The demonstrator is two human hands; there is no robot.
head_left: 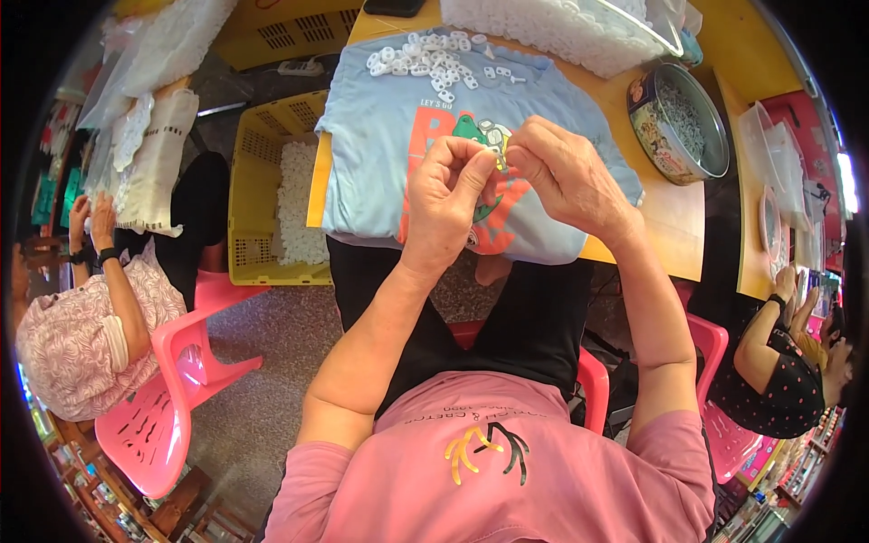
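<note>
My left hand (445,195) and my right hand (563,172) meet above a light blue T-shirt (367,167) spread over the table's near edge. Thumb and forefinger of each hand are closed in a pinch, fingertips almost touching. Something small sits between them, mostly hidden by the fingers; its kind cannot be made out. Beneath the hands lies the shirt's printed picture, in orange, green and yellow. Beyond them, on the shirt's far part, small white plastic pieces (424,56) with holes lie in a loose heap.
A round tin (644,118) of small metal pieces stands at the right on the yellow table (665,226). Behind is a clear bin (561,32) full of white pieces. A yellow crate (249,204) stands left. People sit on both sides; a pink chair (176,398) is at left.
</note>
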